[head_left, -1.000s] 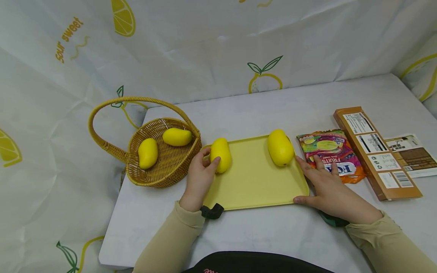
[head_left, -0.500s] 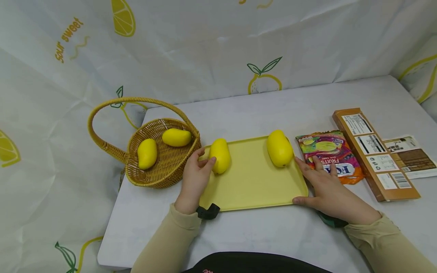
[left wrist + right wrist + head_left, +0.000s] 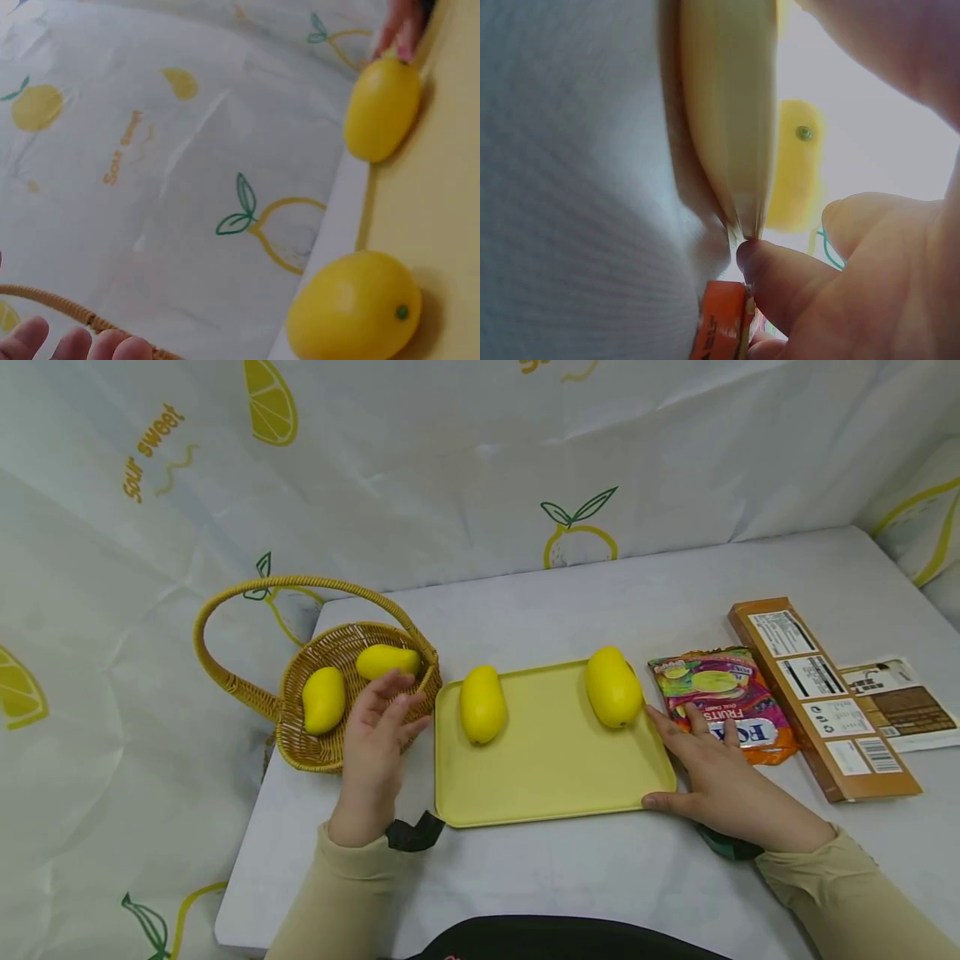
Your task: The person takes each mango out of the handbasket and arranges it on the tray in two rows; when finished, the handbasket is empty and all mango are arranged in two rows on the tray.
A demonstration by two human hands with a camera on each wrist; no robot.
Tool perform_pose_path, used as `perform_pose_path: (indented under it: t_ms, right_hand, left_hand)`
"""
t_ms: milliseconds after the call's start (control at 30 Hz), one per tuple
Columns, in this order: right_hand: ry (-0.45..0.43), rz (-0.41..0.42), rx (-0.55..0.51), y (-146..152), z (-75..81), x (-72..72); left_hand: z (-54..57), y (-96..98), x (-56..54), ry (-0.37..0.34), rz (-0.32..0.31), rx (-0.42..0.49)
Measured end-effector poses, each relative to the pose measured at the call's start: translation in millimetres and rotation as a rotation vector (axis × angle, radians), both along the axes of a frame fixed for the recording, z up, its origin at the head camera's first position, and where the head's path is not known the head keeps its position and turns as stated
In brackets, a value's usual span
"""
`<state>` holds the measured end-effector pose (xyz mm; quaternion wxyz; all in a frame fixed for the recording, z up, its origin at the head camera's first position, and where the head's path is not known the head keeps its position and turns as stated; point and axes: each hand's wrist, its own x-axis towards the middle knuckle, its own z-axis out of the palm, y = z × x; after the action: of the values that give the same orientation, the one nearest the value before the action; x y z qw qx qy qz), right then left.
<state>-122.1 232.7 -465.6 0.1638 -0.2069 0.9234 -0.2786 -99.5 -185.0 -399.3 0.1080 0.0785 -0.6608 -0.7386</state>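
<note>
Two yellow mangoes lie on the pale yellow tray (image 3: 562, 777): one mango (image 3: 483, 706) near its left end, the other mango (image 3: 613, 687) near its right end. My left hand (image 3: 371, 756) is in front of the wicker basket (image 3: 300, 756), overlapping its right side, with fingers loosely bent and nothing in them. Inside the basket are a mango (image 3: 324, 700) at the left and another mango (image 3: 384, 660) at the back, partly behind my fingertips. My right hand (image 3: 720, 785) touches the tray's right edge, fingers spread over the candy bag (image 3: 720, 681). In the right wrist view, fingertips meet the tray rim (image 3: 735, 112).
The basket's tall handle (image 3: 315, 582) arches over its left and back sides. Right of the candy bag lie a long brown box (image 3: 817, 693) and a flat brown-and-white packet (image 3: 907, 702). A lemon-print cloth (image 3: 450, 468) hangs behind the white table (image 3: 540, 877).
My left hand has let go of the mango at the tray's left end and moved left toward the basket. That mango stays on the tray. My right hand has hardly moved.
</note>
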Motion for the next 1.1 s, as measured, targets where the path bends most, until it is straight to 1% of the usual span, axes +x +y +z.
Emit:
perform_pose_path:
  t_ms: [100, 200, 267, 367, 433, 500, 633, 700, 767, 867, 933, 1033, 1100]
  right_hand:
    - [0.004, 0.002, 0.003, -0.9, 0.0, -0.3]
    - [0.008, 0.000, 0.004, -1.1, -0.4, -0.7]
    - [0.010, -0.002, 0.003, -1.3, -0.7, -0.9]
    - [0.007, -0.004, -0.001, -1.4, -1.0, -1.1]
    - [0.004, -0.004, -0.002, -1.3, -1.1, -1.1]
    - [0.002, -0.005, -0.004, -1.3, -1.1, -0.9]
    - [0.012, 0.000, -0.003, -1.1, -1.3, -0.7]
    - [0.019, 0.003, -0.004, -0.7, -1.6, -0.7]
    - [0.022, 0.005, -0.006, -0.5, -2.0, -0.8]
    - [0.023, 0.005, -0.007, -0.4, -2.8, -0.9]
    - [0.020, 0.004, -0.006, -0.3, -3.2, -0.8]
    - [0.018, 0.002, -0.009, 0.0, -3.6, -0.4]
    - [0.018, 0.002, -0.009, 0.1, -3.5, -0.2]
  left_hand:
    - [13.1, -18.3, -1.0, 0.003, 0.059, 0.163]
    - [22.7, -35.7, -3.8, -0.012, 0.090, 0.278]
    - [27.9, -46.0, -6.5, -0.029, 0.100, 0.374]
    - [35.0, -58.3, -12.5, -0.079, 0.107, 0.544]
    - [38.7, -64.5, -17.0, -0.130, 0.112, 0.622]
    - [41.1, -69.5, -21.2, -0.185, 0.120, 0.649]
    - [42.3, -76.9, -30.7, -0.291, 0.114, 0.613]
    - [40.9, -79.8, -36.1, -0.334, 0.096, 0.616]
    - [38.2, -82.7, -41.1, -0.375, 0.075, 0.640]
    - [33.0, -85.3, -47.0, -0.411, 0.071, 0.695]
    - [29.4, -86.3, -50.3, -0.432, 0.080, 0.719]
    - [25.1, -86.6, -54.9, -0.465, 0.088, 0.739]
    - [22.9, -87.0, -58.1, -0.492, 0.075, 0.739]
